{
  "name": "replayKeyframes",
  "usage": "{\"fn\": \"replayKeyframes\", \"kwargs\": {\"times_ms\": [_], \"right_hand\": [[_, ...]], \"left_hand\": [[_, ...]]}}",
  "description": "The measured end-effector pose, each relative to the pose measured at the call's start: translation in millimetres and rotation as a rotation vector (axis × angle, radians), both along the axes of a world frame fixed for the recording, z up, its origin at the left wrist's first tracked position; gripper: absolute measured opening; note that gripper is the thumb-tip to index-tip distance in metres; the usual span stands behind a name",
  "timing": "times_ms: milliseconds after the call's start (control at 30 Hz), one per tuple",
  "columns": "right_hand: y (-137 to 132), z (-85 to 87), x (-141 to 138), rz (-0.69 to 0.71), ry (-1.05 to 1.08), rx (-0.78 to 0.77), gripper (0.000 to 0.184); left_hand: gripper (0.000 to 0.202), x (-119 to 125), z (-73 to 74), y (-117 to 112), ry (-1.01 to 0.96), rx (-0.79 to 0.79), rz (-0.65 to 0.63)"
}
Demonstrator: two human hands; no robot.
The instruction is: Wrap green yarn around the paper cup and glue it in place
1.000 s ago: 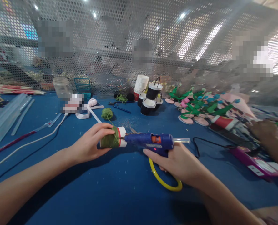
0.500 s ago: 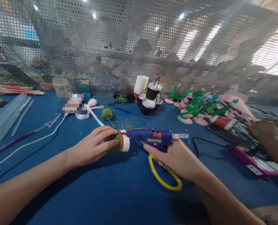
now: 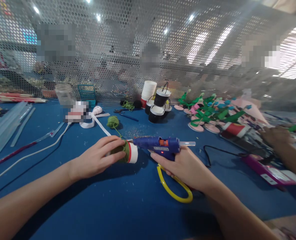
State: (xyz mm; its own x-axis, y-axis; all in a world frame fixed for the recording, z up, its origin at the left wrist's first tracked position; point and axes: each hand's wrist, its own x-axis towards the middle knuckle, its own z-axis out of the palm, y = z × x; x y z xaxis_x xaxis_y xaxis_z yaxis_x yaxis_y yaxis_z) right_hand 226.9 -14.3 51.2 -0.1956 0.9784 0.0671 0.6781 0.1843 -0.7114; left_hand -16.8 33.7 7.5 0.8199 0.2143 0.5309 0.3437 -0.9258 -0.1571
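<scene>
My left hand (image 3: 98,159) is wrapped round a paper cup (image 3: 130,153) lying on its side, partly bound in green yarn, with a red band and a white rim showing. A strand runs from it back to a small ball of green yarn (image 3: 113,121). My right hand (image 3: 185,166) grips a blue hot glue gun (image 3: 160,145) by its handle. The gun's nozzle points left and sits at the cup's rim. A clear glue stick juts from the gun's back end. A yellow loop (image 3: 174,186) lies on the blue table (image 3: 128,206) under my right hand.
Black and white cups (image 3: 157,103) stand near the perforated metal screen (image 3: 148,50). Green and pink paper flowers (image 3: 207,115) cover the right side, where another person's hand (image 3: 275,136) works. Clear glue sticks (image 3: 8,123), a white ribbon (image 3: 95,116) and a cable (image 3: 30,153) lie to the left.
My left hand has turned the cup so that its white rim faces more toward me, and covers more of the yarn. The glue gun has shifted slightly left and up with it.
</scene>
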Motion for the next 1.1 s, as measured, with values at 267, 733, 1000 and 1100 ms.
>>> {"fn": "replayKeyframes", "kwargs": {"times_ms": [267,733,1000,1100], "right_hand": [[-3.6,-3.7,0.3,-0.013,-0.044,0.052,0.024],[-6.9,-2.7,-1.4,0.020,-0.053,0.129,0.012],[-5.5,-0.5,-1.3,0.016,-0.055,0.109,0.015],[-4.8,0.8,-1.7,0.004,-0.051,0.074,0.020]], "left_hand": [[0.032,2.9,-1.7,0.8,-0.167,-0.271,0.056],[0.042,3.2,1.6,0.1,-0.308,-0.588,0.221],[0.042,3.0,1.5,0.3,-0.313,-0.621,0.232],[0.040,2.3,1.2,0.6,-0.304,-0.520,0.163]]}}
